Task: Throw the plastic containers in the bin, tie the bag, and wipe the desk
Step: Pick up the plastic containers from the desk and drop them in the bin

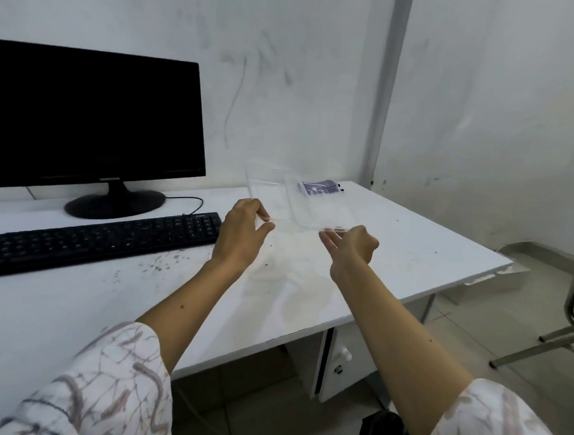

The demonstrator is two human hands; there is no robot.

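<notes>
Containers come first: left hand (242, 228) pinches one clear plastic container (265, 193), right hand (350, 244) pinches the other (319, 205), both tilted up beyond the fingertips. Next comes carrying them binward.

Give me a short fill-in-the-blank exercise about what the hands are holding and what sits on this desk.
1. The left hand and the right hand each pinch a clear plastic ____.
2. The black keyboard lies in front of a monitor whose screen is ____.
3. The white desk shows dark ____ near the keyboard.

Missing words: container; off (black); specks (stains)
</notes>
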